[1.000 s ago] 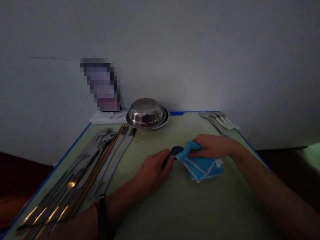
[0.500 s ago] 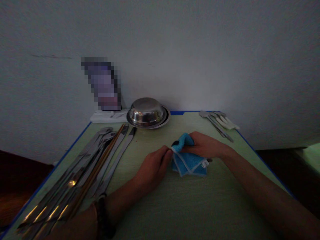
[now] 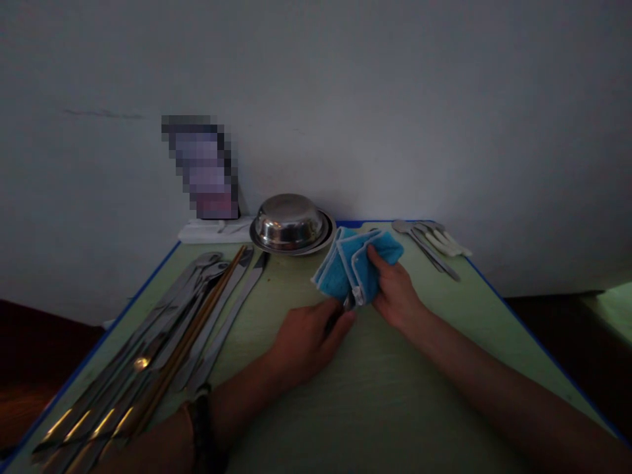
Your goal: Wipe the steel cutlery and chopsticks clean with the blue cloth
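A folded blue cloth [image 3: 338, 273] with pale edging and a white tag is in my right hand [image 3: 397, 296], thumb pressed on its front. My left hand [image 3: 309, 339] is closed just below the cloth, around a thin metal utensil [image 3: 349, 302]. Only a short shiny piece of it shows between the fingers and the cloth. The cloth covers the rest, so its kind cannot be told. On my left wrist is a dark beaded bracelet [image 3: 201, 421].
Several metal utensils [image 3: 162, 316], some with gold ends, and wooden chopsticks [image 3: 205, 306] lie along the table's left side. Stacked steel bowls [image 3: 291, 224] stand at the back, beside a pixelated upright device [image 3: 207, 171] on a white base. Several spoons [image 3: 429, 243] lie at the back right.
My right hand has moved the cloth up and left, and it now shows more spread out. My left hand has shifted slightly right and down. Bowls and laid utensils are unmoved.
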`<state>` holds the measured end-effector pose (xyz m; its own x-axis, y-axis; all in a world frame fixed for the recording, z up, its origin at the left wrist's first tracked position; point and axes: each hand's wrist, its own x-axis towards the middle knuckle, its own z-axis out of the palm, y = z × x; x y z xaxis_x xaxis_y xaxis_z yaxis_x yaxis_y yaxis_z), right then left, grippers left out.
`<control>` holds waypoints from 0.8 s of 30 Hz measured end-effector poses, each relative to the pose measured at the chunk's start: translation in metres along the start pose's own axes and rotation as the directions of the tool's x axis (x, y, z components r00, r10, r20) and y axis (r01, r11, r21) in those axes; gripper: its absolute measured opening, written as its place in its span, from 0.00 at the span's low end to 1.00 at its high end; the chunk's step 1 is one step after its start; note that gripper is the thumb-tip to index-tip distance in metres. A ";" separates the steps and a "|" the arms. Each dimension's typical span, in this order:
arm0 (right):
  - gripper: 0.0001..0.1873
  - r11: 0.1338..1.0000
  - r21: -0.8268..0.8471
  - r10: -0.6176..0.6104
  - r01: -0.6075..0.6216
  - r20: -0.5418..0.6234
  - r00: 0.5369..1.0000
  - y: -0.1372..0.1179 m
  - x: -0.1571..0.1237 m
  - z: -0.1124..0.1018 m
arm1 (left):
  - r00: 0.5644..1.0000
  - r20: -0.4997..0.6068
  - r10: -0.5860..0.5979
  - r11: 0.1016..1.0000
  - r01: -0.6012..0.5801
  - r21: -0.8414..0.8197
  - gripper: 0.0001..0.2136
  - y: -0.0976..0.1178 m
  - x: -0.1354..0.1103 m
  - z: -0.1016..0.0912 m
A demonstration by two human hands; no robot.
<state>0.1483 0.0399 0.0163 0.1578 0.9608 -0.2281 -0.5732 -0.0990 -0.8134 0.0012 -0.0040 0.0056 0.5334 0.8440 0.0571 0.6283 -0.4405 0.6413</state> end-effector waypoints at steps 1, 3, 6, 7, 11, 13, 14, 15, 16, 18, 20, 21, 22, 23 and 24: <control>0.10 1.000 -0.005 -0.004 0.004 0.011 1.000 0.001 -0.002 0.001 | 1.000 0.010 -0.003 1.000 0.003 0.021 0.12 0.000 0.001 0.000; 0.10 0.999 -0.036 -0.028 0.030 0.062 0.998 0.002 -0.003 0.002 | 0.999 0.037 0.005 1.000 -0.005 0.011 0.12 -0.001 0.002 0.000; 0.11 0.991 -0.121 -0.034 0.053 0.153 0.988 -0.005 0.003 -0.004 | 0.995 0.083 0.050 0.994 -0.042 -0.099 0.12 -0.002 0.001 -0.003; 0.11 0.985 -0.170 -0.008 0.041 0.191 0.981 -0.010 0.006 -0.008 | 0.993 0.095 0.067 0.990 -0.054 -0.130 0.12 -0.002 0.001 -0.004; 0.13 0.844 -0.537 0.247 0.008 0.401 0.882 -0.043 0.021 -0.031 | 0.983 0.135 0.123 0.982 -0.101 -0.161 0.13 -0.002 -0.002 -0.006; 0.16 0.724 -0.681 0.297 0.110 0.452 0.841 -0.064 0.025 -0.041 | 0.985 0.125 0.115 0.984 -0.095 -0.153 0.13 -0.002 -0.002 -0.004; 0.19 0.655 -0.733 0.312 0.181 0.481 0.820 -0.073 0.026 -0.045 | 0.989 0.109 0.101 0.985 -0.084 -0.149 0.13 -0.002 -0.001 -0.004; 0.19 0.562 -0.789 0.374 0.247 0.509 0.775 -0.081 0.026 -0.047 | 0.993 0.085 0.085 0.987 -0.072 -0.147 0.14 -0.002 -0.001 -0.003; 0.17 0.489 -0.813 0.417 0.316 0.536 0.734 -0.087 0.026 -0.047 | 0.996 0.061 0.070 0.987 -0.060 -0.147 0.14 -0.002 0.000 -0.003; 0.15 0.342 -0.833 0.511 0.435 0.553 0.658 -0.095 0.023 -0.045 | 0.999 0.020 0.050 0.987 -0.047 -0.152 0.16 -0.003 0.001 -0.002; 0.14 0.230 -0.829 0.570 0.510 0.540 0.619 -0.099 0.018 -0.041 | 0.999 0.002 0.046 0.987 -0.045 -0.157 0.16 -0.004 0.002 -0.003; 0.14 0.192 -0.824 0.587 0.533 0.531 0.610 -0.099 0.015 -0.038 | 0.999 0.009 0.052 0.986 -0.050 -0.160 0.16 -0.005 0.002 -0.003; 0.15 0.162 -0.819 0.600 0.550 0.524 0.604 -0.099 0.013 -0.035 | 0.998 0.024 0.063 0.985 -0.058 -0.163 0.16 -0.005 0.001 -0.004; 0.15 0.139 -0.814 0.609 0.564 0.519 0.599 -0.099 0.010 -0.032 | 0.996 0.042 0.078 0.984 -0.070 -0.164 0.16 -0.005 0.001 -0.004; 0.15 0.118 -0.809 0.618 0.576 0.514 0.595 -0.097 0.007 -0.030 | 0.994 0.062 0.092 0.984 -0.081 -0.161 0.16 -0.005 0.001 -0.004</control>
<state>0.2291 0.0481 0.0776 -0.6734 0.6440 -0.3631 0.6735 0.3318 -0.6606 -0.0037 0.0002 0.0056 0.6229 0.7793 0.0687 0.4836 -0.4527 0.7491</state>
